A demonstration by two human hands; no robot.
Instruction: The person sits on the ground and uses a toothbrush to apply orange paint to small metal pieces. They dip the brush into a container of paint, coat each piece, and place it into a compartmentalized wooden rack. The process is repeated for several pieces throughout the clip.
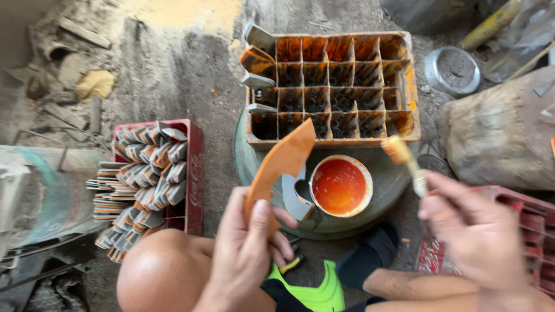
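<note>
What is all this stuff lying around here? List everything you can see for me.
Curved blade: one, coated orange, held up in the left hand.
Paintbrush: one, orange-tipped bristles, in the right hand.
Paint bowl: one, white rim, full of orange paint, on the round metal base.
Divided crate: one, orange-stained, beyond the bowl; a few painted pieces stand along its left side.
Red crate: one, left, heaped with unpainted grey blades.
Second red crate: one, at the right edge.
Metal dish: one, grey, top right.
Sack: one, brownish, right.
Rubble: several pieces, top left.
Left hand: grips the blade.
Right hand: holds the brush.
Knee: bare, bottom left.
</note>
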